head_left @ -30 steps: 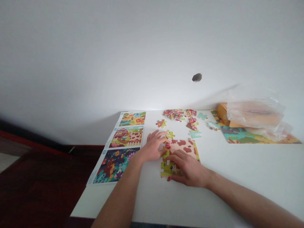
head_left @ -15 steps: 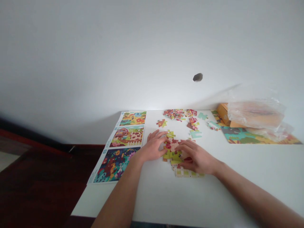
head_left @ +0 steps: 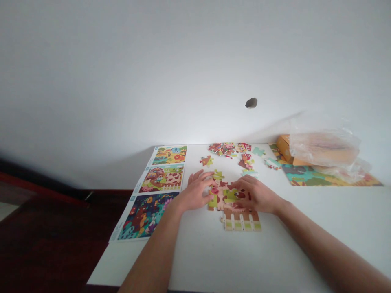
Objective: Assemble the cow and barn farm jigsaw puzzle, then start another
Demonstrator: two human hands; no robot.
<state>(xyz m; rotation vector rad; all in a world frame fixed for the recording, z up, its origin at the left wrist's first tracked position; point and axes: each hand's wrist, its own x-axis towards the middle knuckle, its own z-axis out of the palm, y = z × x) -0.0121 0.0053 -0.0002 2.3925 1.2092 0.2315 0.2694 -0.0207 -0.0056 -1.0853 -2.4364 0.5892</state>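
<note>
Left hand [head_left: 197, 192] lies flat, fingers spread, gripping nothing, bracing the puzzle [head_left: 241, 221] at its nine o'clock edge. Right hand [head_left: 258, 196] presses down likewise from three o'clock, I judge to seat the thin cardboard tabs. Puzzle sits mid-table [head_left: 275, 256], with a glossy sheet [head_left: 152, 191] at nine and loose knobbed pieces [head_left: 229, 147] heaped at twelve.
</note>
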